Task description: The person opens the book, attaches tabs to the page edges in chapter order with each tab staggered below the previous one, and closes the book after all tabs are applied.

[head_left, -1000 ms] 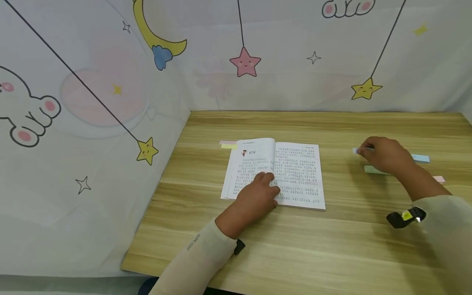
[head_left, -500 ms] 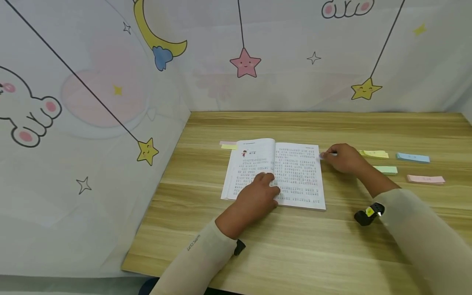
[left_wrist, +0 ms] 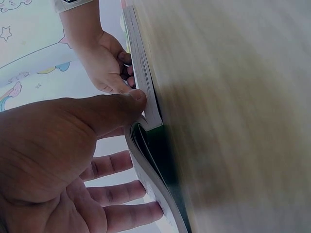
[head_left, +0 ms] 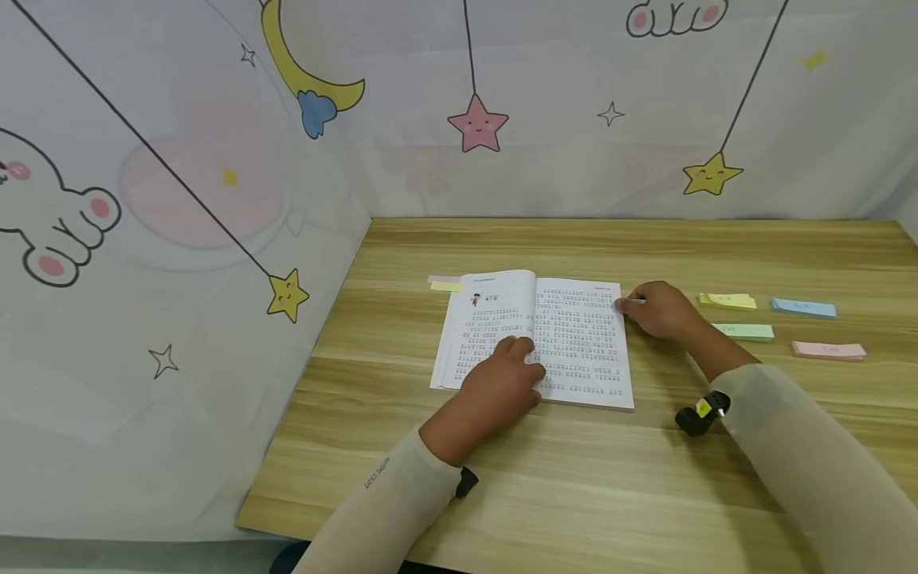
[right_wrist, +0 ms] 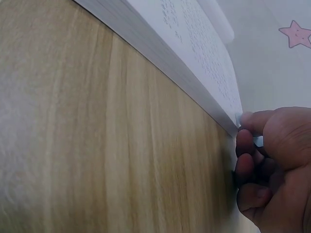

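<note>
The open book [head_left: 534, 339] is lying flat on the wooden desk [head_left: 574, 478], with the left hand [head_left: 502, 383] resting on its lower pages, fingers spread and relaxed. The right hand [head_left: 656, 309] is pinching a small pale sticky tab [head_left: 637, 300] against the right page's outer edge. Yellow [head_left: 727, 300], blue [head_left: 803, 308], green [head_left: 749, 332] and pink [head_left: 828, 349] sticky-note pads are lying well to the right

The thin white paperback book [head_left: 541, 339] lies open flat on the table, pages of printed text up; a small pale sticky tab [head_left: 634, 300] sits at its right page's upper edge
</note>
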Demonstrator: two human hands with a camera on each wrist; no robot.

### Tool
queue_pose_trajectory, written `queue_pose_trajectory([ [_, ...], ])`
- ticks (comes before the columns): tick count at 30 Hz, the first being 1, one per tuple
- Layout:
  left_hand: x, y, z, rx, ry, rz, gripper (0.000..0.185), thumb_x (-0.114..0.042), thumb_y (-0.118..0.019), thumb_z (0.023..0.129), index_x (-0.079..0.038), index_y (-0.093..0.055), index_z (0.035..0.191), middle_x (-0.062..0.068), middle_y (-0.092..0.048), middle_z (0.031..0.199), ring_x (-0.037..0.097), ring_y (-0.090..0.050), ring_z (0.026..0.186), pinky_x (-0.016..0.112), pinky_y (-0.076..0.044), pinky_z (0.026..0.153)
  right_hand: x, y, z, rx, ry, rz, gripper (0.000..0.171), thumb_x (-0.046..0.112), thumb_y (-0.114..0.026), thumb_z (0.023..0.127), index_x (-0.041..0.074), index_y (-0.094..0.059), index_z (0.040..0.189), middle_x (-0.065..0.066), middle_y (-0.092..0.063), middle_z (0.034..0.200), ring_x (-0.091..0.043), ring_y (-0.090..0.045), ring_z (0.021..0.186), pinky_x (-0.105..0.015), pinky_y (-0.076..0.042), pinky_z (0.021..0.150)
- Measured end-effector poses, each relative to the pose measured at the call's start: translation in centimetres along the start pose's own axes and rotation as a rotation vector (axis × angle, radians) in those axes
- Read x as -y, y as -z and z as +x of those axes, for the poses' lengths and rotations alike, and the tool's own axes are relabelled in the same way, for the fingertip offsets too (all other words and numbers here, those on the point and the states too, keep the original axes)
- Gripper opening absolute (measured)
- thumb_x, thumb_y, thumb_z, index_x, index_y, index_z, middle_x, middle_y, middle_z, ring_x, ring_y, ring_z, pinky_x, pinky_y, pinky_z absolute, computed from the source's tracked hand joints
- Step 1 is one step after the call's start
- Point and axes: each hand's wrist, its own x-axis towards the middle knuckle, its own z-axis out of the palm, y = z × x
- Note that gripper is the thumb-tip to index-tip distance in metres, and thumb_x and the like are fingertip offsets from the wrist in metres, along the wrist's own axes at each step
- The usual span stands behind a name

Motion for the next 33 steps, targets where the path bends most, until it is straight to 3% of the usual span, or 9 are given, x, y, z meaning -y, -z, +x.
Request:
queue_pose_trajectory([
  [14, 0.02, 0.07, -0.01, -0.011, -0.003, 0.003, 0.025, -0.033, -0.077, 0.093, -0.020, -0.076, 0.114, 0.008, -0.053, 0.140, 0.029, -0.047, 0.132, 0.032, -0.055, 0.090, 0.05, -0.10, 0.21, -0.008, -0.026, -0.013, 0.038, 0.035, -0.054, 0.105, -0.001, -0.068, 0.101, -0.009, -0.060, 0.082, -0.025, -0.052, 0.073, -0.037, -0.041, 0.064],
  [22, 0.02, 0.10, -0.07, -0.017, -0.003, -0.005, 0.024, -0.032, -0.077, 0.093, -0.019, -0.076, 0.113, 0.008, -0.054, 0.139, 0.029, -0.048, 0.132, 0.032, -0.055, 0.089, 0.43, -0.06, 0.12, -0.010, -0.046, -0.018, 0.042, 0.035, -0.058, 0.104, -0.005, -0.069, 0.108, -0.014, -0.064, 0.094, -0.027, -0.054, 0.080, -0.038, -0.042, 0.067],
  [30, -0.08, 0.10, -0.09, -0.013, -0.003, -0.001, 0.024, -0.032, -0.077, 0.093, -0.019, -0.076, 0.113, 0.008, -0.054, 0.139, 0.029, -0.048, 0.132, 0.032, -0.055, 0.089, 0.66, 0.22, -0.11, -0.074, -0.111, -0.098, 0.043, 0.044, -0.065, 0.098, 0.002, -0.072, 0.104, -0.013, -0.069, 0.096, -0.027, -0.056, 0.077, -0.040, -0.043, 0.062],
  [33, -0.06, 0.08, -0.12, -0.022, -0.010, 0.005, 0.024, -0.033, -0.077, 0.093, -0.019, -0.077, 0.112, 0.008, -0.055, 0.139, 0.029, -0.049, 0.131, 0.032, -0.055, 0.089, 0.54, 0.34, -0.12, -0.101, -0.137, -0.103, 0.047, 0.049, -0.069, 0.094, 0.004, -0.071, 0.106, -0.015, -0.069, 0.105, -0.029, -0.058, 0.082, -0.042, -0.044, 0.064],
])
